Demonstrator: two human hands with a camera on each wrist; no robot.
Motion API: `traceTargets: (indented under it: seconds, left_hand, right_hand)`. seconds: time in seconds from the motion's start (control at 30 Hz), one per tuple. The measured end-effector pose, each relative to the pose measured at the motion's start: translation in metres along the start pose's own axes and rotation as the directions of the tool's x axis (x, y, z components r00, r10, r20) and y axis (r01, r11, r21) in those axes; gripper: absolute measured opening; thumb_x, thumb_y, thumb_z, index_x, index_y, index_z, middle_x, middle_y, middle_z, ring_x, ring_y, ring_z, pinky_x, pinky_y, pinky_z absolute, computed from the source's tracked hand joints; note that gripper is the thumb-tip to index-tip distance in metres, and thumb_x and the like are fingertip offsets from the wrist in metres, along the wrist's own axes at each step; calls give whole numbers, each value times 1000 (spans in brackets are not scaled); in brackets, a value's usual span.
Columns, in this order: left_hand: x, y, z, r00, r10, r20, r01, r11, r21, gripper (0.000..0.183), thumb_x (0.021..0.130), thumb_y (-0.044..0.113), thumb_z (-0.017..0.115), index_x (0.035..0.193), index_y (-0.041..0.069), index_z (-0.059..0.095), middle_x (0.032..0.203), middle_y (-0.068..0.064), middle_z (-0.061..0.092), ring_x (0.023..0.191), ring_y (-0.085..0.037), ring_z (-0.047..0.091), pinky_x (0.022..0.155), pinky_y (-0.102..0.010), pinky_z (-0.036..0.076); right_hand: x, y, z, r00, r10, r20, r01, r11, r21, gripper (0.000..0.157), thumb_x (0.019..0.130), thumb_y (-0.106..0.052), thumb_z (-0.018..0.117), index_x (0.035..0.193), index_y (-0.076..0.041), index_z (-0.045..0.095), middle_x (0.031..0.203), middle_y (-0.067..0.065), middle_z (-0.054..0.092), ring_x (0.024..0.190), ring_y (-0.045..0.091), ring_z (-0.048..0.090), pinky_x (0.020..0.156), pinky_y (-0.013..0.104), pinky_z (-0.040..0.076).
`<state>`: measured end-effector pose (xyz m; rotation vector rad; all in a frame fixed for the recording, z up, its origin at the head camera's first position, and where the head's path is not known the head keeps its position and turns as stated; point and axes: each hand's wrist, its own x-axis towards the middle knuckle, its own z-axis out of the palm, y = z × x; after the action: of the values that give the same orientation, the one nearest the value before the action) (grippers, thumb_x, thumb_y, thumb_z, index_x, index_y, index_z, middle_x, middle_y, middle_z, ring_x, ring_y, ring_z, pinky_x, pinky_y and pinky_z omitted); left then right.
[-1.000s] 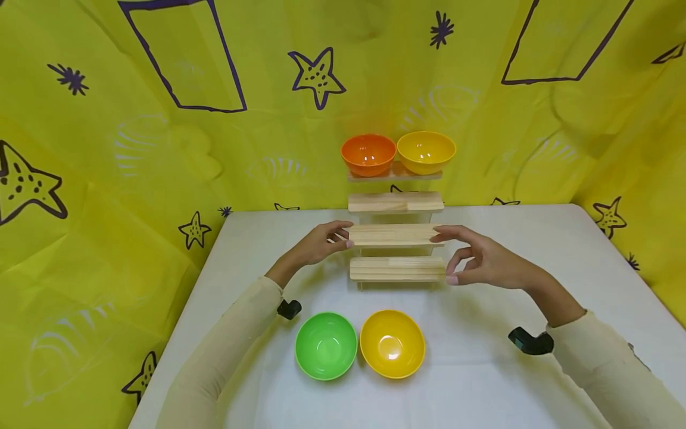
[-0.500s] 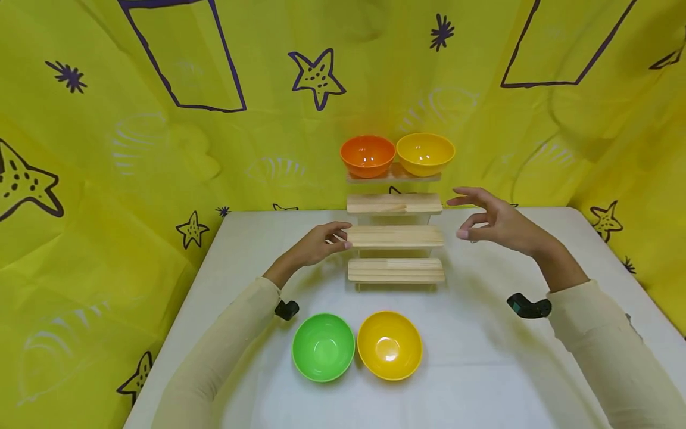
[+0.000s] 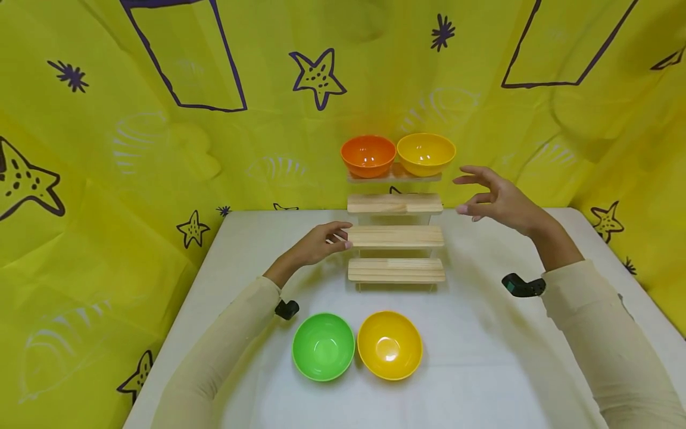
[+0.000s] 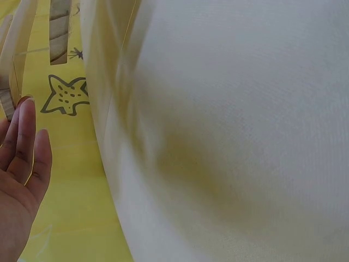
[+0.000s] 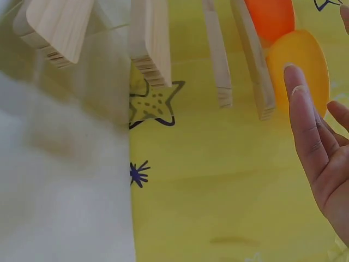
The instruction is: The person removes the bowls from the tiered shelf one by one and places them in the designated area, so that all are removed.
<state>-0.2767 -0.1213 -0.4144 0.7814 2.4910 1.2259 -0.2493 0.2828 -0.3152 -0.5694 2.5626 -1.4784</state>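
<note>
A stepped wooden shelf (image 3: 395,236) with several pale plank tiers stands on the table. My left hand (image 3: 317,244) holds the left end of one middle tier, thumb at its front corner and index finger at its back corner. My right hand (image 3: 501,199) hovers right of the upper tiers, fingers loosely bent, holding nothing. On the top tier sit an orange bowl (image 3: 368,156) and, nearest the right hand, a yellow bowl (image 3: 426,154). The right wrist view shows the right fingers (image 5: 305,128) overlapping this yellow bowl.
In front of the shelf, a green bowl (image 3: 324,347) and a deeper yellow bowl (image 3: 390,345) stand side by side on the white table (image 3: 466,387). Yellow cloth (image 3: 268,137) with drawn starfish hangs behind and at both sides.
My right hand has left the right ends of the lower tiers and risen up and away beside the upper ones. My left hand stays at its tier; the bowls have not moved.
</note>
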Motion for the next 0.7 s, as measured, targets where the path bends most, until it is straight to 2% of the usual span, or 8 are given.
traceTargets:
  seconds: [0.27, 0.47, 0.7]
  left_hand:
    - [-1, -3, 3, 1000, -7, 1, 7, 1000, -16, 56, 99, 24, 67, 149, 8, 48, 128, -17, 64, 111, -28, 63, 92, -38, 53]
    - [-1, -1, 2, 1000, -1, -1, 1, 1000, -12, 56, 99, 24, 66, 149, 8, 47, 128, -18, 64, 111, -29, 63, 93, -39, 53]
    - [-1, -1, 1, 1000, 4, 1, -4, 1000, -8, 56, 99, 24, 66, 149, 8, 47, 129, -18, 63, 112, -29, 63, 93, -39, 53]
  right_hand:
    - [11, -8, -6, 1000, 24, -13, -25, 1000, -13, 77, 96, -12, 67, 159, -16, 22, 155, 12, 36, 92, 12, 67, 72, 26, 56]
    - [22, -10, -10, 998, 61, -28, -61, 998, -19, 82, 98, -17, 67, 161, -17, 16, 157, 14, 34, 92, 3, 69, 72, 24, 57]
    - [38, -9, -15, 994, 91, -55, -92, 996, -12, 86, 98, -25, 67, 162, -15, 11, 159, 21, 30, 92, 2, 69, 72, 22, 56]
